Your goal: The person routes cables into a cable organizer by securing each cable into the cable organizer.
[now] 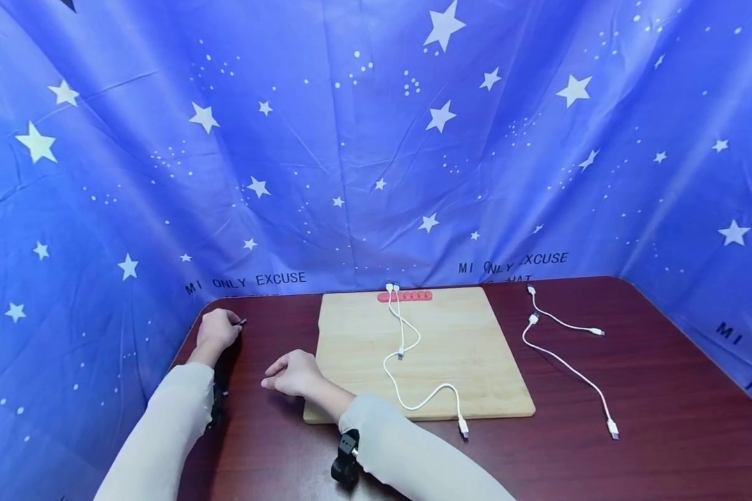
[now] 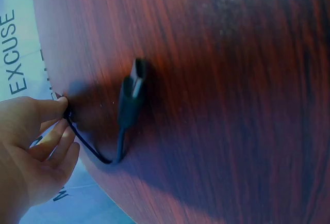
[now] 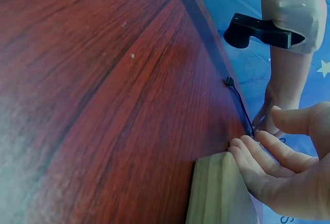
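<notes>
At the far left of the table my left hand (image 1: 218, 330) pinches a short black USB cable (image 2: 96, 153) between thumb and fingertips. The cable's USB plug (image 2: 131, 97) hangs over the dark tabletop in the left wrist view. My right hand (image 1: 296, 374) is beside the left edge of a wooden board (image 1: 351, 362), its fingers loosely bent and holding nothing. In the right wrist view the right hand (image 3: 289, 167) appears by the board's corner (image 3: 219, 182), with the black cable (image 3: 240, 103) beyond it.
A red cable holder (image 1: 413, 296) sits at the board's back edge, with two white cable plugs (image 1: 392, 287) at its left end. One white cable (image 1: 423, 402) runs past the board's front edge. Two more white cables, one long (image 1: 570, 367) and one short (image 1: 560, 321), lie to the right.
</notes>
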